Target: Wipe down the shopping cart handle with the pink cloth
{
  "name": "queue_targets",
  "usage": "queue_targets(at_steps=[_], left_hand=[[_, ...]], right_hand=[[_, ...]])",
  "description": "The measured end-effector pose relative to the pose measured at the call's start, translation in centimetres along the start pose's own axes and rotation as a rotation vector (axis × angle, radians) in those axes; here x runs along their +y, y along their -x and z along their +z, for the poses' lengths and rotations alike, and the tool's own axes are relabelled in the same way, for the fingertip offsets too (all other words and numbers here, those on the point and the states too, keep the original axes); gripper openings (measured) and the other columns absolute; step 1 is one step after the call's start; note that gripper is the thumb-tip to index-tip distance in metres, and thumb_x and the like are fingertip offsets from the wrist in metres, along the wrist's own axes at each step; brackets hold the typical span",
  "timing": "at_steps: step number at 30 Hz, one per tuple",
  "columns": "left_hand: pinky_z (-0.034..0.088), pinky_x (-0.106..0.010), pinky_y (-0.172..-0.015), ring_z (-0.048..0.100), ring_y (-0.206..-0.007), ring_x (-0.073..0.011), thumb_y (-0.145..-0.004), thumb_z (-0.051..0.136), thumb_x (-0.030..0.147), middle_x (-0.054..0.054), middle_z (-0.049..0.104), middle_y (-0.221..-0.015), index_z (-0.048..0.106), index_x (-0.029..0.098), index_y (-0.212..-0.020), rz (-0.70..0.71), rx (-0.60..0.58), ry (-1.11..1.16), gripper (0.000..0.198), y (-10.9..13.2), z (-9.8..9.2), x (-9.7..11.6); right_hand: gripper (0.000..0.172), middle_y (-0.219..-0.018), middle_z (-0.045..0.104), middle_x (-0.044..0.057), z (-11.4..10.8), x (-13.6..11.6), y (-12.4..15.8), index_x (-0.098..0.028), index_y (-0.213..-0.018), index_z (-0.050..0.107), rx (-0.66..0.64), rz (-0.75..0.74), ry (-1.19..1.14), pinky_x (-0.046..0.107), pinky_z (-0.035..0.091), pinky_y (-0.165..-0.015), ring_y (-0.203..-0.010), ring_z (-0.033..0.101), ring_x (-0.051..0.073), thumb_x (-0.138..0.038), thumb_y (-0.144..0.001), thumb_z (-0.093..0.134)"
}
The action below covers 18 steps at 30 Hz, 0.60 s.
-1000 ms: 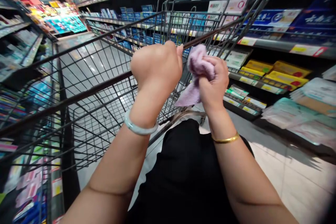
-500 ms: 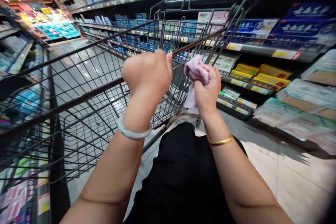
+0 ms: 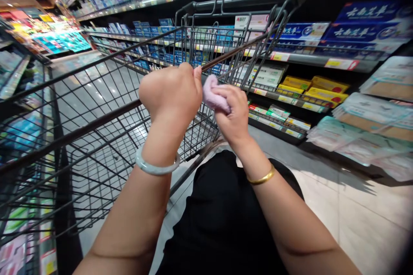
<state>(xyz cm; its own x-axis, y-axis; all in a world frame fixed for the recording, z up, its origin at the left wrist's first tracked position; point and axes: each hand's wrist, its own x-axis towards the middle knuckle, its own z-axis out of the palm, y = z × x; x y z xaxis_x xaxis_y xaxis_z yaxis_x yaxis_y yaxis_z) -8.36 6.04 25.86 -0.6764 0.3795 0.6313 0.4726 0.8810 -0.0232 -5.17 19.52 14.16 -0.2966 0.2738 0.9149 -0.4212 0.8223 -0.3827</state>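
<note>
Both arms reach forward, slanting inward. The left forearm (image 3: 135, 215) rises to the left grip (image 3: 172, 94), curled into a tight fist, its back upward. Just beside it, the right grip (image 3: 235, 107) has bent fingers and thumb below them; the right forearm (image 3: 280, 200) is bare.

Right hand (image 3: 235, 114) and cloth (image 3: 210, 95) have moved nearer the left hand (image 3: 172, 92).

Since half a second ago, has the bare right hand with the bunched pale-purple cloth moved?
Yes: the right hand and pale-purple cloth moved left, away from the shelved yellow cardboard boxes.
</note>
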Motion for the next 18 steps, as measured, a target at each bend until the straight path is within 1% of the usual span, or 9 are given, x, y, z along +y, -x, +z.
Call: queue_targets(at_steps=[2,3,5,8,10,13,15,16,18], left_hand=[[0.043,-0.041,-0.085,0.067,-0.097,-0.0301,-0.104,0.018,0.057,-0.014,0.074,-0.1,0.072,0.019,-0.105,-0.004,0.004,0.009,0.066,0.0,0.0,-0.1],[0.043,-0.041,-0.085,0.067,-0.098,-0.0303,-0.104,0.018,0.058,-0.014,0.074,-0.1,0.072,0.019,-0.105,-0.003,0.006,0.014,0.066,0.0,0.1,-0.1],[0.043,-0.041,-0.085,0.067,-0.099,-0.0314,-0.103,0.018,0.059,-0.015,0.074,-0.1,0.072,0.02,-0.105,0.002,0.009,0.04,0.067,0.1,0.2,-0.2],[0.044,-0.04,-0.086,0.066,-0.106,-0.0326,-0.102,0.022,0.059,-0.016,0.074,-0.1,0.072,0.023,-0.106,-0.012,0.013,0.102,0.063,0.0,0.3,-0.3],[0.044,-0.039,-0.087,0.065,-0.109,-0.0328,-0.102,0.024,0.059,-0.015,0.074,-0.1,0.072,0.023,-0.107,-0.018,0.011,0.123,0.061,0.0,0.4,-0.4],[0.044,-0.04,-0.087,0.065,-0.109,-0.0332,-0.102,0.023,0.058,-0.017,0.074,-0.101,0.073,0.022,-0.107,-0.012,-0.001,0.123,0.061,-0.1,0.3,-0.4],[0.044,-0.042,-0.087,0.065,-0.108,-0.034,-0.102,0.022,0.058,-0.018,0.073,-0.102,0.073,0.022,-0.107,-0.008,-0.008,0.125,0.063,-0.1,0.2,-0.4],[0.044,-0.042,-0.087,0.065,-0.109,-0.0345,-0.101,0.021,0.059,-0.018,0.073,-0.103,0.073,0.022,-0.107,-0.009,-0.014,0.133,0.064,-0.1,0.2,-0.4],[0.044,-0.043,-0.087,0.064,-0.111,-0.0354,-0.101,0.021,0.059,-0.018,0.073,-0.103,0.073,0.021,-0.108,-0.015,-0.025,0.16,0.065,-0.1,0.2,-0.4]], right_hand=[[0.049,-0.116,0.073,0.001,0.3,-0.7,0.1,-0.031,-0.112,0.065,-0.076,-0.036,-0.021,0.044,0.046,-0.104,-0.118,0.063,0.024,-0.006,-0.072,0.052],[0.049,-0.117,0.073,0.002,0.3,-0.7,0.2,-0.031,-0.112,0.065,-0.087,-0.015,-0.021,0.045,0.046,-0.104,-0.119,0.063,0.024,-0.006,-0.072,0.052],[0.047,-0.117,0.073,0.003,0.3,0.2,0.5,-0.03,-0.109,0.065,-0.046,0.088,-0.008,0.046,0.045,-0.105,-0.118,0.063,0.025,-0.007,-0.07,0.051],[0.044,-0.114,0.072,0.004,-0.1,1.5,0.7,-0.028,-0.105,0.065,0.08,0.239,0.032,0.047,0.046,-0.104,-0.114,0.063,0.026,-0.008,-0.069,0.049],[0.044,-0.114,0.072,0.004,-0.1,1.5,0.7,-0.029,-0.105,0.065,0.076,0.225,0.047,0.047,0.046,-0.104,-0.114,0.063,0.026,-0.009,-0.069,0.05],[0.046,-0.116,0.072,0.003,0.0,0.4,0.6,-0.031,-0.11,0.065,-0.044,0.1,0.03,0.047,0.044,-0.105,-0.118,0.062,0.026,-0.008,-0.071,0.053],[0.047,-0.116,0.072,0.003,0.0,0.1,0.6,-0.031,-0.11,0.065,-0.095,0.065,0.022,0.046,0.044,-0.105,-0.12,0.062,0.026,-0.008,-0.071,0.053],[0.047,-0.116,0.073,0.003,0.0,0.3,0.7,-0.03,-0.11,0.065,-0.095,0.074,0.026,0.046,0.044,-0.105,-0.121,0.062,0.026,-0.007,-0.07,0.052],[0.046,-0.115,0.073,0.004,-0.3,1.0,0.8,-0.029,-0.107,0.065,-0.04,0.136,0.054,0.046,0.044,-0.104,-0.118,0.062,0.026,-0.006,-0.069,0.051]])
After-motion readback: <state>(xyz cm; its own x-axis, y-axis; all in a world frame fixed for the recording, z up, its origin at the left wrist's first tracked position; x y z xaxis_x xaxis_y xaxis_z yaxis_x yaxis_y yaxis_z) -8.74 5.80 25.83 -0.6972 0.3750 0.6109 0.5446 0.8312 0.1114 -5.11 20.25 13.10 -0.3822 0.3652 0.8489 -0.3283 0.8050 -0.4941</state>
